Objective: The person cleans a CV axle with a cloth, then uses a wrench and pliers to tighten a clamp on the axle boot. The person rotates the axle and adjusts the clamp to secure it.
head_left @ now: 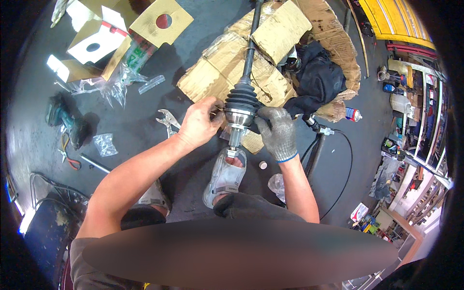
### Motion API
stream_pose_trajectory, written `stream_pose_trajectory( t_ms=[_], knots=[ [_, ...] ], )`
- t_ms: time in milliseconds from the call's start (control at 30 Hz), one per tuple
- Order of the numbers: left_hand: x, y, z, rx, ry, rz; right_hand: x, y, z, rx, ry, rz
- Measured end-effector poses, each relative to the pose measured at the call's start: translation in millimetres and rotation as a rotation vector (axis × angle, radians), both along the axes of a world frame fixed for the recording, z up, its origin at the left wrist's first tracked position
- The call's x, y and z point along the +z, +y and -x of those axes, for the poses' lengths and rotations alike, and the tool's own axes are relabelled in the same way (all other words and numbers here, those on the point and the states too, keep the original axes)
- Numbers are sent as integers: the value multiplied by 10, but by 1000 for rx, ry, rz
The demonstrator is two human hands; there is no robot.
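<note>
A CV axle (241,116) points away from me, its splined stub end (235,138) just above my shoe. A black ribbed rubber boot (242,96) covers the joint where the long dark shaft (250,58) begins. My bare left hand (203,121) is closed at the left side of the boot's wide end, thumb and fingertips pinched together. Whatever sits between them is too small to make out. On the opposite side, my right hand (277,130), in a grey glove, curls its fingers against the joint housing. Locking pliers (168,121) lie left of my left hand.
Flattened cardboard (212,72) lies under the shaft, with a dark cloth (319,72) on its right. Opened boxes (101,41) and plastic bags (116,84) are at far left. A cordless power tool (67,121), pliers (69,153), a spray can (353,114) and a black cable (350,159) lie around.
</note>
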State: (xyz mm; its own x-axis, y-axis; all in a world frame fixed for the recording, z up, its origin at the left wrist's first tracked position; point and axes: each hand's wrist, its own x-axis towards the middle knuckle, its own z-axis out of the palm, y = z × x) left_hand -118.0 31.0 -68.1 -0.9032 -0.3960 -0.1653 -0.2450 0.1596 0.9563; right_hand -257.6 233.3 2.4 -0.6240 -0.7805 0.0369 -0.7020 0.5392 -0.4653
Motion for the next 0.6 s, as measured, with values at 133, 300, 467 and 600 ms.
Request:
stream_pose_trajectory(
  t_ms=[133,300,467,600],
  knots=[
    [-5,-1,39,47,-58,-166,-15,24,26,-7,-16,10],
    [-58,39,84,154,-80,-366,-14,34,67,-20,-74,11],
    [-99,60,105,240,-216,-643,3,42,106,-140,-314,-15],
    [36,44,126,152,-331,-520,63,65,151,-159,-496,38]
  ],
)
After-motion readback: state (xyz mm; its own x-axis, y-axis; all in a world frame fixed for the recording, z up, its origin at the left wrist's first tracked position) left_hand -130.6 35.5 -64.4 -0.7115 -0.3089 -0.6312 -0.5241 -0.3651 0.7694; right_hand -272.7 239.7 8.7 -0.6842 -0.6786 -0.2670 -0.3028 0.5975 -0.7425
